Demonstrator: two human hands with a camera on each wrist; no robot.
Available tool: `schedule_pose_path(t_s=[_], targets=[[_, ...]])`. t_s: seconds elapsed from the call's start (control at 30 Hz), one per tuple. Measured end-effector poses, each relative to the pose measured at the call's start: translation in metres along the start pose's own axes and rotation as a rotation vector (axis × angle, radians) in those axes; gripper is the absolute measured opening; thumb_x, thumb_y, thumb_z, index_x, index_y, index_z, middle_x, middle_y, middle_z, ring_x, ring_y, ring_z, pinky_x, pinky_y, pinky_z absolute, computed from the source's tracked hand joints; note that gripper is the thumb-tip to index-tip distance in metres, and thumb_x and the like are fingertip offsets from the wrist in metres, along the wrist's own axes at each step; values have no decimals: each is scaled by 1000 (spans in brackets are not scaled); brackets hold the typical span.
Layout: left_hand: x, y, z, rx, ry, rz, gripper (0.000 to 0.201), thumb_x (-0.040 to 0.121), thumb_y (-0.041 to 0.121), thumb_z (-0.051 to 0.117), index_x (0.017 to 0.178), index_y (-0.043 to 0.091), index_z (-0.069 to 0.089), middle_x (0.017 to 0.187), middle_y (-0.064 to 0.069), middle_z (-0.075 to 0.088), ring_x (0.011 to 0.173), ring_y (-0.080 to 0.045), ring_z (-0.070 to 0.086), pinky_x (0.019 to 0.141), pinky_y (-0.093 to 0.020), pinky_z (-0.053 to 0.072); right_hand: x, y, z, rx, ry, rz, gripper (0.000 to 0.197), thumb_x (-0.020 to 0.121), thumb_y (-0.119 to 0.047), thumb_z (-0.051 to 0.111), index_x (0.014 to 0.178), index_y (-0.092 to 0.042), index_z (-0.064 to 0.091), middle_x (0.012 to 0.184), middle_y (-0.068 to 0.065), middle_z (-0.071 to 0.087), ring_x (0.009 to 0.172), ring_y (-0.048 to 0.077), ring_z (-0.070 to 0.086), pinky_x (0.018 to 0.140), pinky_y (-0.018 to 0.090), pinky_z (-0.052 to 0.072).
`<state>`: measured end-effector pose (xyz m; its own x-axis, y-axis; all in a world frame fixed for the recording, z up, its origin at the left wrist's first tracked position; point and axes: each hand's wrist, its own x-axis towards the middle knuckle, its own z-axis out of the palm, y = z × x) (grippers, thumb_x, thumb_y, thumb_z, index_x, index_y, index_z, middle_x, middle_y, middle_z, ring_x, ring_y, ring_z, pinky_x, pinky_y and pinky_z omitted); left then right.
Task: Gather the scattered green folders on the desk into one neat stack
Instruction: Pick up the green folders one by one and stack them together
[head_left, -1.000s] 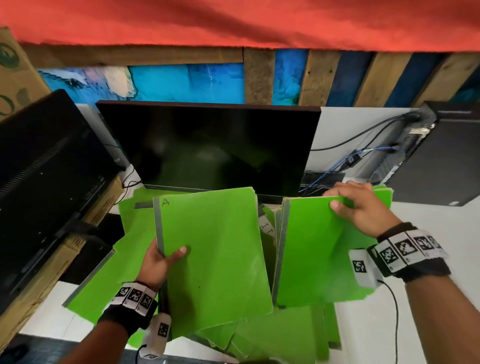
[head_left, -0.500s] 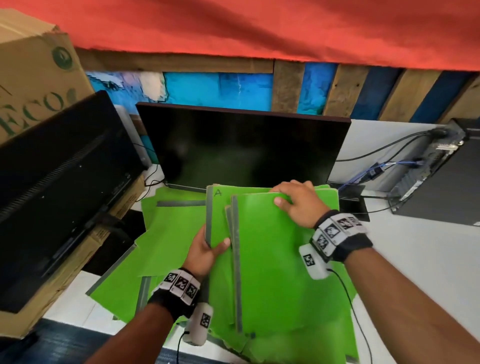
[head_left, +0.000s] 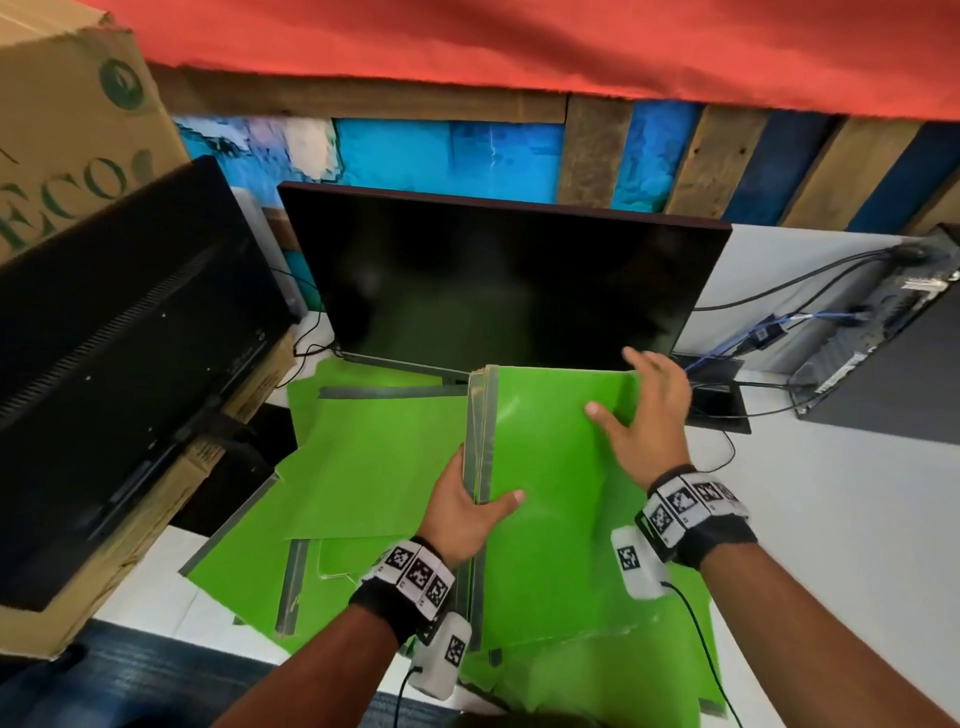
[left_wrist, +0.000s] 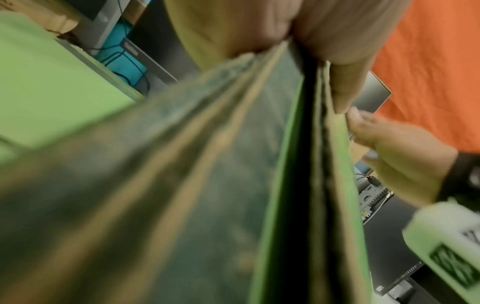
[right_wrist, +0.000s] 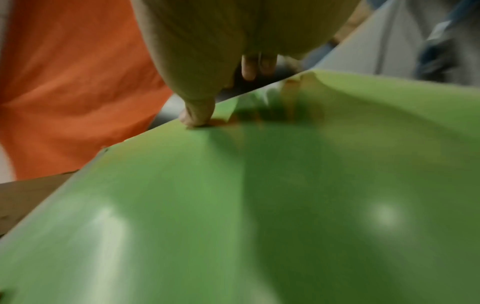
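Observation:
A bundle of green folders (head_left: 550, 467) with grey spines is held tilted above the desk. My left hand (head_left: 467, 506) grips the bundle by its spine edge, thumb on the top cover, fingers underneath; the left wrist view shows the stacked folders (left_wrist: 298, 164) edge-on. My right hand (head_left: 641, 410) lies with spread, straight fingers at the bundle's far right corner, thumb pressing the top cover (right_wrist: 259, 205). More green folders (head_left: 374, 467) lie overlapping on the desk to the left and under the bundle (head_left: 597, 670).
A black monitor (head_left: 493, 291) stands right behind the folders. A second black screen (head_left: 119, 364) leans on a cardboard box (head_left: 67, 114) at the left. A computer case (head_left: 883, 374) with cables lies at the right on the white desk (head_left: 841, 519).
The right hand has slid its folder left onto the left hand's folder, so both now form one bundle. The right hand's fingers have opened out at the far corner.

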<state>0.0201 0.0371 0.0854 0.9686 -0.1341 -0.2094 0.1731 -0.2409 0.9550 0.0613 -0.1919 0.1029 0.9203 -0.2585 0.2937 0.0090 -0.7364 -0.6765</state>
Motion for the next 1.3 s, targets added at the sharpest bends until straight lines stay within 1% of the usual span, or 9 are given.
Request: schedule_pose_path(t_s=[0.2, 0.4, 0.53, 0.7, 0.83, 0.93, 1.0, 1.13, 1.3], targets=[[3, 3, 19, -119, -38, -33, 66, 76, 14, 77, 127, 29, 37, 111, 19, 51, 110, -3, 51, 107, -28, 34, -74, 77, -17, 419, -210, 570, 98, 66, -79, 50, 140, -16, 38, 136, 4, 49, 125, 20, 46, 106, 34, 32], [4, -2, 58, -121, -217, -109, 81, 85, 22, 68, 149, 20, 19, 131, 14, 34, 133, -11, 30, 114, -36, 23, -103, 109, -33, 487, -133, 722, 45, 85, -52, 55, 117, -20, 59, 121, 6, 64, 106, 21, 56, 100, 40, 40], [15, -13, 76, -65, -218, -88, 76, 85, 31, 68, 147, 24, 24, 141, 8, 42, 134, -14, 37, 113, -38, 29, -114, 131, -46, 643, -46, 759, 65, 49, -72, 73, 97, -28, 71, 102, -2, 74, 102, 25, 66, 96, 47, 47], [33, -25, 89, -26, -254, -87, 70, 84, 34, 68, 143, 24, 32, 136, 11, 47, 129, -13, 41, 112, -38, 31, -124, 148, -44, 715, -37, 821, 77, 39, -73, 77, 104, -31, 67, 108, 0, 72, 103, 27, 66, 96, 50, 47], [71, -30, 68, 165, -434, -87, 48, 92, 37, 55, 135, 21, 42, 132, 7, 51, 126, -20, 49, 103, -38, 42, -124, 150, -37, 785, 84, 889, 43, 64, -44, 79, 98, -20, 70, 99, 7, 74, 96, 30, 67, 90, 47, 50], [116, -43, 19, 379, -125, -35, 37, 90, 31, 61, 123, 17, 53, 126, -1, 56, 117, -23, 54, 101, -42, 45, -124, 154, -34, 760, 125, 939, 14, 84, -15, 67, 98, -15, 65, 97, 11, 70, 87, 27, 64, 76, 35, 50], [136, -56, -19, 636, 54, -86, 52, 83, 25, 70, 129, 14, 50, 137, -10, 51, 127, -27, 46, 108, -40, 37, -130, 169, -30, 720, 138, 979, 8, 87, -10, 63, 93, -15, 65, 99, 13, 69, 89, 29, 63, 85, 42, 50], [135, -86, -68, 973, -119, -266, 101, 72, 40, 78, 150, 21, 17, 158, -7, 20, 144, -29, 24, 116, -46, 27, -142, 190, -25, 599, 138, 1020, 5, 88, -17, 63, 90, -13, 64, 105, 18, 69, 89, 30, 63, 88, 44, 49], [107, -102, -65, 1113, -199, -167, 110, 59, 62, 76, 147, 34, 17, 149, -2, 34, 135, -26, 36, 108, -50, 38, -145, 198, -23, 507, 185, 1046, 20, 90, -18, 60, 104, -4, 63, 95, 14, 64, 86, 27, 59, 79, 32, 42]])
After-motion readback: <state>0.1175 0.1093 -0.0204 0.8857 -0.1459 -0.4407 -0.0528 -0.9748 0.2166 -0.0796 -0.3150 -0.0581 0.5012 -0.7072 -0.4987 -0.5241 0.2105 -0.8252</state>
